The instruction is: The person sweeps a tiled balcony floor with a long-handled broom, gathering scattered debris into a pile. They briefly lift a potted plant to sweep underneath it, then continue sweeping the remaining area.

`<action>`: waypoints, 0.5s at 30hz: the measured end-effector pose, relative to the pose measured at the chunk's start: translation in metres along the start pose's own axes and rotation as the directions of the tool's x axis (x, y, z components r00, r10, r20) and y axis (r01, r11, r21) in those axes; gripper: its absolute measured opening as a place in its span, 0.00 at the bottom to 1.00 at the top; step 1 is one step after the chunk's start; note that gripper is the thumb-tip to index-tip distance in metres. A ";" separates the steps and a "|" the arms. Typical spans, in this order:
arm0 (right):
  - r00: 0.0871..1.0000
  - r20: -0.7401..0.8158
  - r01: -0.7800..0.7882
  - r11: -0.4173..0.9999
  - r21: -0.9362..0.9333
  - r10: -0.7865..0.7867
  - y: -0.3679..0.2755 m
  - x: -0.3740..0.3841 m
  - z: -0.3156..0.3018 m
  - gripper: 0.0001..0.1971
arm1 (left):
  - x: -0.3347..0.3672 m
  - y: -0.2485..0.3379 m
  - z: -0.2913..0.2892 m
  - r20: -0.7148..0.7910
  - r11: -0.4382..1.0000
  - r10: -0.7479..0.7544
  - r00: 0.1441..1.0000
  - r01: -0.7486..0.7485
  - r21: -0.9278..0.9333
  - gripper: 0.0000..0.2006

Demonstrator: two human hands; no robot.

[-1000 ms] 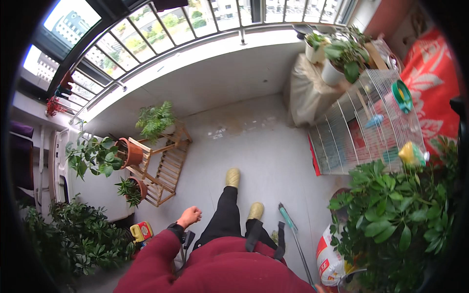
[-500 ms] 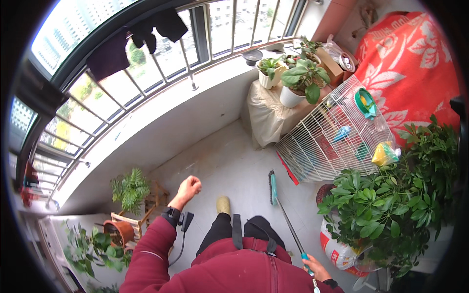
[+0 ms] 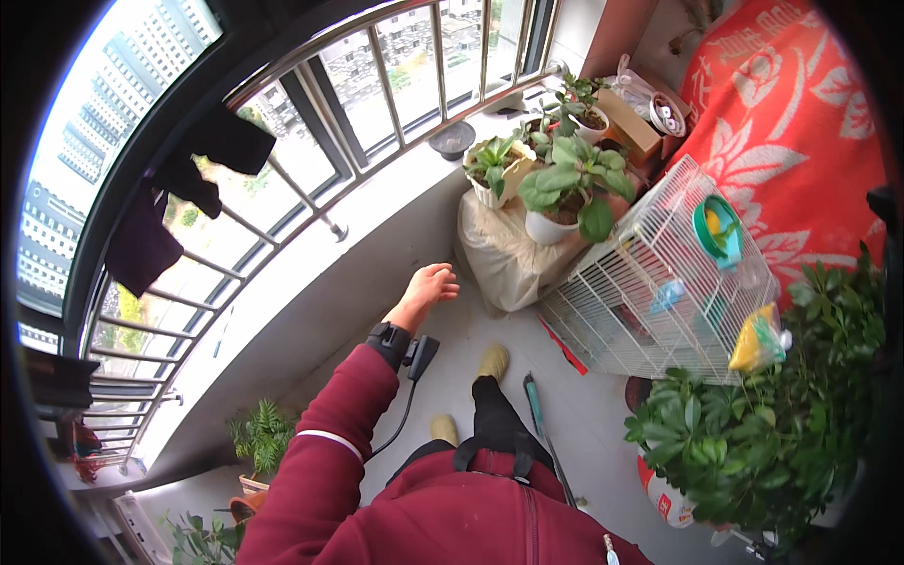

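Observation:
My left hand point(image 3: 426, 294) reaches forward over the floor, its fingers loosely bent and apart, with nothing in it. The low wall under the window lies beyond it, and the cloth-covered stand point(image 3: 499, 254) is to its right. A black strap with a small dark device point(image 3: 422, 358) sits on that wrist, and a cable runs from it. To the right of my feet, a broom point(image 3: 535, 405) with a teal head rests on the floor. Its thin dark shaft runs back toward my right side and passes out of sight by my jacket. My right hand is out of view.
Potted plants point(image 3: 556, 226) crowd the stand. A white wire cage point(image 3: 650, 292) stands right of it, before a red patterned cloth point(image 3: 782, 141). A large leafy plant point(image 3: 734, 443) fills the lower right. Metal railings point(image 3: 386, 85) line the window; a fern point(image 3: 261, 438) stands lower left.
My left hand has moved forward and right, its fingers opening out. My right hand, on the broom's handle before, has left the view. One foot has stepped forward.

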State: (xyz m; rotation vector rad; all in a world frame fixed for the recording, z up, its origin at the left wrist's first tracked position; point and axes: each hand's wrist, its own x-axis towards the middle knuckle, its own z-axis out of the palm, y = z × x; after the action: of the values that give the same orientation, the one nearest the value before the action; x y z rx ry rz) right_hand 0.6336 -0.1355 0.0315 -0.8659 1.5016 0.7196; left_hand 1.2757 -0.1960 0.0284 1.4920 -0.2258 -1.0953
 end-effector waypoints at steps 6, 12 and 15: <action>0.967 -0.248 -0.062 0.884 -0.463 -0.062 -0.046 0.030 -0.026 0.16 | 0.111 0.051 0.038 -0.051 0.994 -0.098 0.994 0.096 -0.049 0.18; 0.926 -0.366 -0.151 0.800 -0.580 -0.091 -0.090 0.061 -0.036 0.16 | 0.190 0.061 0.048 -0.065 0.995 -0.077 0.995 0.072 -0.072 0.14; 0.895 -0.408 -0.092 0.822 -0.562 -0.179 -0.110 0.073 -0.028 0.17 | 0.212 0.064 0.045 0.039 0.995 -0.049 0.998 0.052 -0.084 0.13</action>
State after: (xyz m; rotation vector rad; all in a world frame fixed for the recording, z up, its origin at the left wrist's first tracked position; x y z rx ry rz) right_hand 0.7105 -0.2259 -0.0331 -1.6112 1.6792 1.0102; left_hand 1.3843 -0.3894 -0.0136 1.4088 -0.1657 -1.1604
